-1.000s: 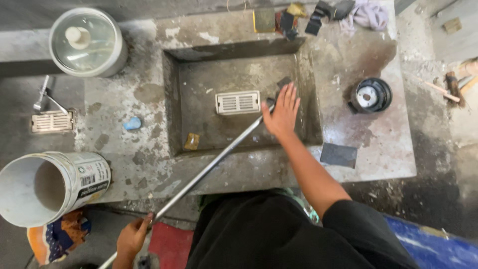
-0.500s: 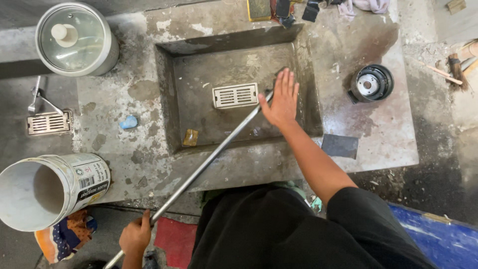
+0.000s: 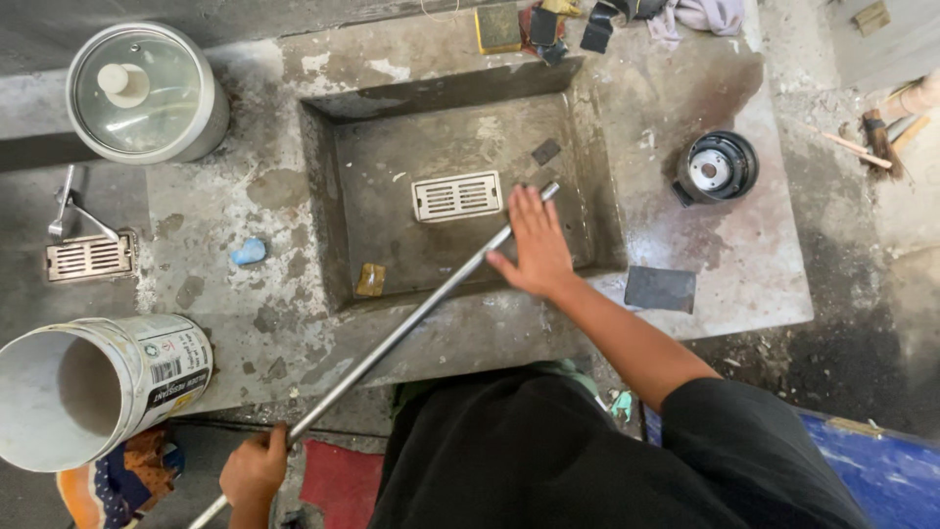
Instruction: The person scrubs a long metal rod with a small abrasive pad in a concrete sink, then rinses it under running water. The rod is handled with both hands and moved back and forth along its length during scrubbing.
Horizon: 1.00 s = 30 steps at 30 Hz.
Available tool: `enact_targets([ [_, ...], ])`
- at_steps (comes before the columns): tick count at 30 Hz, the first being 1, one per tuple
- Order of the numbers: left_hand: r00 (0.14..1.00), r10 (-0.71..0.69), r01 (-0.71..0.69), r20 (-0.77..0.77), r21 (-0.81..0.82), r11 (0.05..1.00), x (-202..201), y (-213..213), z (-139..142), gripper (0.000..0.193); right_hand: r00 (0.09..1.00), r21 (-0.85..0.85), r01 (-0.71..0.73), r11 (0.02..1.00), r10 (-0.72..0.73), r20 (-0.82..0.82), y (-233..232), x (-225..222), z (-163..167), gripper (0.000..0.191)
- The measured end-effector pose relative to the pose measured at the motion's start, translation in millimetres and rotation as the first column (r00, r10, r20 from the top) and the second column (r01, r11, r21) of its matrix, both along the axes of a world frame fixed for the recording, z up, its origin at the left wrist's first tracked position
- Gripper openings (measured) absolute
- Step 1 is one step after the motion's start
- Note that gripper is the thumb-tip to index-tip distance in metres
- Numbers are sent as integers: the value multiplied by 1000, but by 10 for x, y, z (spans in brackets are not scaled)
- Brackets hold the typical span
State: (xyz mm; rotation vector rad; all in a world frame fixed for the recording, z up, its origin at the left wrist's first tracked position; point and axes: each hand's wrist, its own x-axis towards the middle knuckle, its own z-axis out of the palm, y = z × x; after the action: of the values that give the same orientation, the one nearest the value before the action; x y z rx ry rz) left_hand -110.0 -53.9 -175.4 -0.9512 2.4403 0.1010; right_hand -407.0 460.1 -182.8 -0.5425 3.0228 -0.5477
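Item: long metal rod point(image 3: 392, 343), slim, straight, grey, lying diagonally from the lower left edge of the view up across the front lip of a recessed concrete basin point(image 3: 323, 196), its far end near a slotted white drain grate point(image 3: 456, 196). Left hand point(image 3: 255, 472) closed in a fist around the rod's near end. Right hand point(image 3: 537, 245) flat and spread, palm down over the rod's upper part inside the basin, pressing rather than gripping. Handling, by judgement: rigid, fairly light for its length, smooth and liable to roll or slide on the concrete; best held near both ends. Adjacent: lidded white pot point(image 3: 145, 93), white bucket on its side point(image 3: 98, 387), second grate point(image 3: 88, 257), round black part point(image 3: 717, 168), dark square piece point(image 3: 660, 289).
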Motion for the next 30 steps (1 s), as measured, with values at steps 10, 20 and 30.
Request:
enact_targets([
  [10, 999, -22, 21, 33, 22, 1000, -94, -64, 37, 66, 995, -94, 90, 991, -94, -35, 26, 26, -1, 102],
  [20, 999, -10, 11, -42, 17, 1000, -70, 20, 43, 63, 998, -138, 38, 990, -46, -52, 72, -18, -37, 108],
  [30, 996, -11, 9, -85, -33, 999, -13, 40, 31, 64, 1000, -56, -3, 998, 3, -6, 145, -4, 87, 108],
])
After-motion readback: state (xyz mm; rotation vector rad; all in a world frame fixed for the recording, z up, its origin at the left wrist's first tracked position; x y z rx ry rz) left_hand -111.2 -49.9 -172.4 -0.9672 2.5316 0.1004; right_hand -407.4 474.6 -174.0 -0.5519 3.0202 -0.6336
